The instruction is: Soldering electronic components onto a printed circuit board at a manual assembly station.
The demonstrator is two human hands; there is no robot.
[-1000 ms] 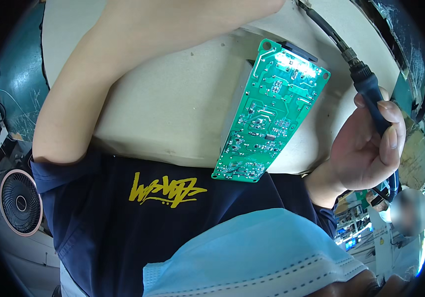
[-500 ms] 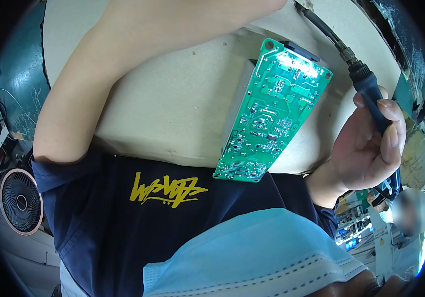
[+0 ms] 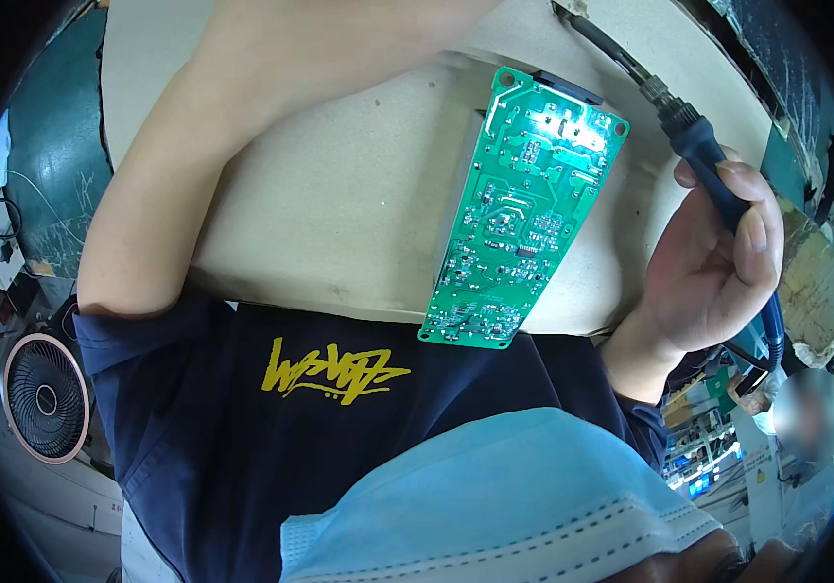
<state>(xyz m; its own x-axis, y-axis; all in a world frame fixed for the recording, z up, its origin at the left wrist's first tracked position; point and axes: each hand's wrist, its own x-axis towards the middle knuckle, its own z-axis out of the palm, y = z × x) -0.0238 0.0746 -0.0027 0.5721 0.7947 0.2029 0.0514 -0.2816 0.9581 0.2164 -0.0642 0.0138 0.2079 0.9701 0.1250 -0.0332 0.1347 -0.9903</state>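
My right hand [image 3: 718, 253] grips the dark blue handle of a soldering iron [image 3: 699, 141] at the right. The iron's dark tip points up and left, near the top edge. A green circuit board [image 3: 524, 219] lies tilted on the work surface, solder side up, with a bright glare near its far end. A black part [image 3: 569, 87] sticks out at that end. My left forearm [image 3: 252, 78] reaches across the far left; my left hand [image 3: 436, 19] is smeared by motion at the top edge, and its fingers are out of sight. Neither hand touches the board.
The board rests on a beige work surface [image 3: 310, 223], its near end by my dark shirt. A round fan [image 3: 46, 398] stands at the left, near a green mat [image 3: 57, 146]. The iron's cable [image 3: 773, 330] hangs below my right hand. Another person [image 3: 811, 413] is at the lower right.
My left hand has shifted left along the top edge. My right hand and the soldering iron have moved slightly left and up in the picture; the board also appears a little further left.
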